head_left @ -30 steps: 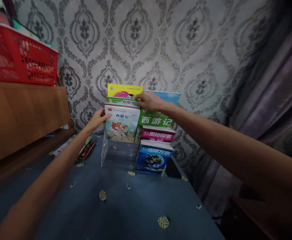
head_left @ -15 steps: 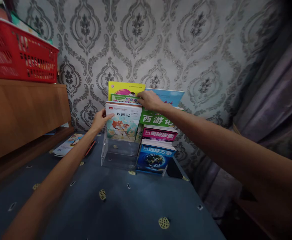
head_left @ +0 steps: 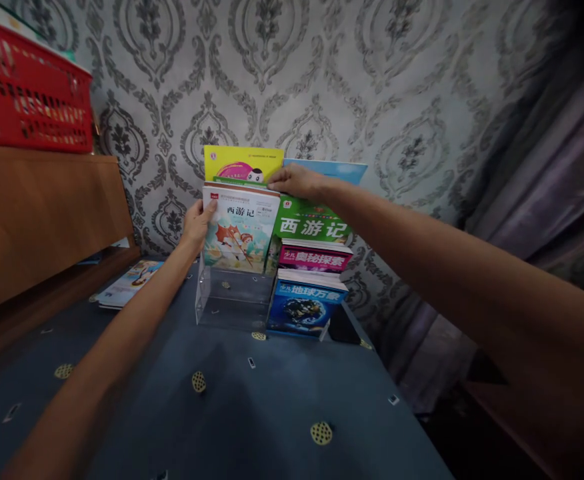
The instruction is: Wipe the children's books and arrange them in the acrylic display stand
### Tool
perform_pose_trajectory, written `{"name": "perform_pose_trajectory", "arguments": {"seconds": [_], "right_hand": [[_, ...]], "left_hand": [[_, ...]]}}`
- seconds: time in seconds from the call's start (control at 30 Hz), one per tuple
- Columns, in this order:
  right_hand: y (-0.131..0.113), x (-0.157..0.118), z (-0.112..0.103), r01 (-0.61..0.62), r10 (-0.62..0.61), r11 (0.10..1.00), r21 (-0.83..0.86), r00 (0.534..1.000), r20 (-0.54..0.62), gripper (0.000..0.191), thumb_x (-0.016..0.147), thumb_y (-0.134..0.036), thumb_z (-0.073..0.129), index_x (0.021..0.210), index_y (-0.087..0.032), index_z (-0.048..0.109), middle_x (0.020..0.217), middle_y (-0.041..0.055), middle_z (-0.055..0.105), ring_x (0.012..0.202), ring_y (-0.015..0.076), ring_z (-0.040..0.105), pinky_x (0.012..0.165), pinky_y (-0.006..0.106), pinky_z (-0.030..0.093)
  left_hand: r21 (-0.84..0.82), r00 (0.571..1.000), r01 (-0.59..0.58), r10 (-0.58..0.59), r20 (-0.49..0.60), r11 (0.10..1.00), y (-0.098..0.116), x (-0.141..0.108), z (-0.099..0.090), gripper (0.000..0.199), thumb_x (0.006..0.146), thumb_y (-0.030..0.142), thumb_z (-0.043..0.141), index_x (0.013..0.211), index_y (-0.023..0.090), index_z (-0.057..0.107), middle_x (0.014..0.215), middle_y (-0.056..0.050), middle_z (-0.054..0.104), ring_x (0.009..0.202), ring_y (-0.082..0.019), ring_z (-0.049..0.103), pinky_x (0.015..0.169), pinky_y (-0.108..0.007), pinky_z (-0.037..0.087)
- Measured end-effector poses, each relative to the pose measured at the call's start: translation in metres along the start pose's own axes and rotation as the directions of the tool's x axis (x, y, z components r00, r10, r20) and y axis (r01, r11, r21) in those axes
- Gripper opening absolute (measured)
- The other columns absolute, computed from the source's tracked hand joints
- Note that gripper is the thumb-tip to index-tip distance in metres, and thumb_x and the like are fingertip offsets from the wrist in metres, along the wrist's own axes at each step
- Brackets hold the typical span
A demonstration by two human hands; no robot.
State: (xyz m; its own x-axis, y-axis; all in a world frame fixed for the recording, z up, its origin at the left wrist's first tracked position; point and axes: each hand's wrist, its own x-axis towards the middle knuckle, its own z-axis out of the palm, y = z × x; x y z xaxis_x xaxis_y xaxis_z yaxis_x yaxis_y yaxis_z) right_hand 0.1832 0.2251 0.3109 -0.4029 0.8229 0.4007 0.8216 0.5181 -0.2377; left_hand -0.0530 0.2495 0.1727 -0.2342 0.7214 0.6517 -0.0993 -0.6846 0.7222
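My left hand (head_left: 197, 223) is closed on the left edge of a white picture book (head_left: 239, 237), its thumb over the front cover. The book stands in the left column of a clear acrylic book rack (head_left: 232, 313). Behind it shows the top strip of a green book (head_left: 237, 181), and behind that a yellow book (head_left: 245, 157). My right hand (head_left: 297, 181) has its fingers pinched at the green book's top right corner, close to the white book's corner; the fingertips are partly hidden. In the right column stand a green book (head_left: 312, 227), a magenta book (head_left: 316, 258) and a blue book (head_left: 305, 310).
A light blue book (head_left: 337, 171) stands behind my right hand. Several books (head_left: 129, 283) lie flat at left, beside a wooden cabinet (head_left: 47, 220) carrying a red basket (head_left: 32, 93). A dark flat object (head_left: 345, 327) lies right of the rack, near the edge of the blue cloth (head_left: 252, 413).
The view has shifted slightly. The white book now covers more of the green book behind it, whose pink lettering has gone out of sight. Both hands stay at the books.
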Motion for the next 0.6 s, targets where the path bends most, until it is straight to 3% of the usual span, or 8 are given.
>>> {"name": "perform_pose_trajectory", "arguments": {"seconds": [0.13, 0.3, 0.37, 0.53, 0.6], "right_hand": [[-0.001, -0.002, -0.004, -0.081, 0.079, 0.981, 0.174, 0.997, 0.016, 0.017, 0.094, -0.022, 0.062, 0.097, -0.019, 0.079, 0.080, 0.0009, 0.075, 0.068, 0.0138, 0.064, 0.063, 0.025, 0.049], [0.004, 0.004, -0.010, -0.130, 0.087, 0.926, 0.355, 0.987, 0.135, 0.021, 0.100, -0.016, 0.055, 0.110, -0.010, 0.073, 0.053, -0.0061, 0.058, 0.044, 0.0026, 0.043, 0.049, 0.018, 0.035], [0.006, 0.007, -0.013, -0.118, 0.066, 0.903, 0.413, 0.988, 0.138, 0.021, 0.102, -0.017, 0.054, 0.111, -0.009, 0.071, 0.050, -0.0080, 0.054, 0.043, 0.0016, 0.043, 0.049, 0.015, 0.036], [0.005, 0.009, -0.015, -0.124, 0.060, 0.863, 0.489, 0.988, 0.144, 0.020, 0.102, -0.018, 0.053, 0.104, -0.012, 0.072, 0.056, -0.0066, 0.061, 0.046, 0.0022, 0.052, 0.051, 0.013, 0.043], [0.004, 0.007, -0.012, -0.173, 0.163, 0.849, 0.499, 0.985, 0.065, 0.017, 0.099, -0.020, 0.059, 0.099, -0.013, 0.074, 0.054, -0.0067, 0.062, 0.046, 0.0027, 0.052, 0.051, 0.013, 0.044]], "left_hand": [[-0.039, 0.999, -0.032, 0.033, 0.028, 0.999, 0.003, 0.001, 0.000, 0.058, 0.067, 0.061, 0.077, 0.101, 0.016, 0.065, 0.100, -0.008, 0.075, 0.103, -0.027, 0.069, 0.084, -0.034, 0.057], [-0.104, 0.993, -0.106, 0.111, 0.041, 0.989, 0.005, 0.006, 0.003, 0.055, 0.067, 0.061, 0.080, 0.096, 0.016, 0.066, 0.102, -0.008, 0.075, 0.115, -0.029, 0.066, 0.095, -0.039, 0.055], [-0.123, 0.989, -0.132, 0.138, 0.044, 0.984, 0.006, 0.011, 0.004, 0.054, 0.068, 0.061, 0.080, 0.095, 0.017, 0.066, 0.103, -0.007, 0.075, 0.118, -0.029, 0.064, 0.099, -0.041, 0.053], [-0.155, 0.983, -0.157, 0.169, 0.073, 0.975, 0.007, 0.021, 0.004, 0.050, 0.070, 0.056, 0.081, 0.094, 0.016, 0.065, 0.104, -0.007, 0.073, 0.122, -0.029, 0.061, 0.105, -0.043, 0.050], [-0.152, 0.980, -0.175, 0.187, 0.074, 0.973, 0.005, 0.022, 0.003, 0.048, 0.073, 0.055, 0.079, 0.095, 0.016, 0.064, 0.105, -0.006, 0.073, 0.121, -0.028, 0.061, 0.104, -0.041, 0.050]]}}
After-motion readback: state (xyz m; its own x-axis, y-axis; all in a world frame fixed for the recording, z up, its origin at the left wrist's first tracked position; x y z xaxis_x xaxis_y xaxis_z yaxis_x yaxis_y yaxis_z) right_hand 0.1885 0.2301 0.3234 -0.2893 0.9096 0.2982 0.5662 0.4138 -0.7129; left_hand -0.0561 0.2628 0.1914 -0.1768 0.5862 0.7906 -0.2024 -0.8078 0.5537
